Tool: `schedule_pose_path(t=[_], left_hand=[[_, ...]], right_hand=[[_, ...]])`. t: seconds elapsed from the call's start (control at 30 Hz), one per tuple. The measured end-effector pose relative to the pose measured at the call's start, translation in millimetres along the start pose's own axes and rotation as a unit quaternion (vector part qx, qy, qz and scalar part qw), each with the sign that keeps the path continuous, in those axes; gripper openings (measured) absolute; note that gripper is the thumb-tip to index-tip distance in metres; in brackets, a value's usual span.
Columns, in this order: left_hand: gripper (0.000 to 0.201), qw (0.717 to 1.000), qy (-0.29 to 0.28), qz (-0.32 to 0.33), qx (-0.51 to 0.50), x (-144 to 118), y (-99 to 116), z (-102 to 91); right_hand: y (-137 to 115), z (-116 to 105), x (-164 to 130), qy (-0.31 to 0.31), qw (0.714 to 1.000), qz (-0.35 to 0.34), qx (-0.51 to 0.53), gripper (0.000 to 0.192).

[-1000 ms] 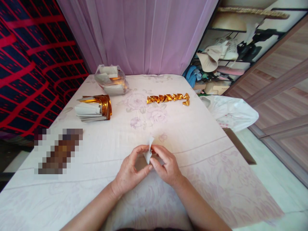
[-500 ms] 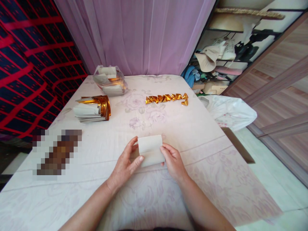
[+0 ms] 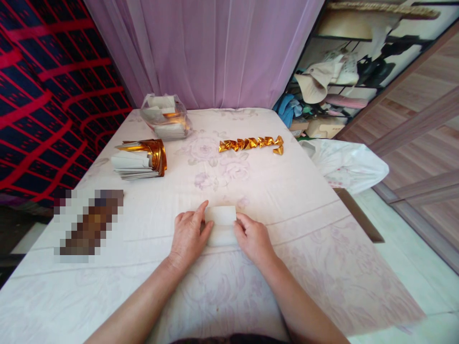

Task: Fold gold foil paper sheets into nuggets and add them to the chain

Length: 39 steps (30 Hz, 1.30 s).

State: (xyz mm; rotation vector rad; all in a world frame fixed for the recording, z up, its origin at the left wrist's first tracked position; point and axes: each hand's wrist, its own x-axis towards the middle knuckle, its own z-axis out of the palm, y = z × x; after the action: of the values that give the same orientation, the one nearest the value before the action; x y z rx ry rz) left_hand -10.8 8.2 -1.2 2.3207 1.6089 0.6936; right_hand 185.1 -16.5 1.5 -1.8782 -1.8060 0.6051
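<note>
A small white paper sheet lies flat on the pale floral cloth of the table, near the front middle. My left hand presses on its left edge with the fingers spread over it. My right hand holds down its right edge. Farther back lies a row of folded gold foil pieces. A stack of white and gold paper sheets sits at the left.
A clear plastic bag of papers stands at the back left. A blurred brown object lies at the left front. A white plastic bag hangs off the right edge. Purple curtain behind, shelves with clothes at the right.
The paper was pinched upright between both hands, then opened out and lowered. Now it lies flat on the cloth with both hands pressing on it.
</note>
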Motion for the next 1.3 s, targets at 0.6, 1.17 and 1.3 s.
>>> schedule_pose_path(t=[0.6, 1.17, 1.3], left_hand=[[0.018, 0.987, -0.037, 0.151, 0.043, 0.5, 0.7, -4.8], [0.036, 0.981, -0.115, 0.152, 0.028, -6.6, -3.3, -10.3], [0.046, 0.977, -0.142, 0.155, 0.027, -5.5, -5.1, -15.0]], right_hand=[[22.9, -11.4, -15.3, -0.038, 0.975, -0.175, 0.128, 0.039], [18.6, -14.3, -17.9, -0.002, 0.946, -0.298, -0.128, 0.03], [17.8, -14.8, -20.6, -0.016, 0.943, -0.294, -0.153, 0.029]])
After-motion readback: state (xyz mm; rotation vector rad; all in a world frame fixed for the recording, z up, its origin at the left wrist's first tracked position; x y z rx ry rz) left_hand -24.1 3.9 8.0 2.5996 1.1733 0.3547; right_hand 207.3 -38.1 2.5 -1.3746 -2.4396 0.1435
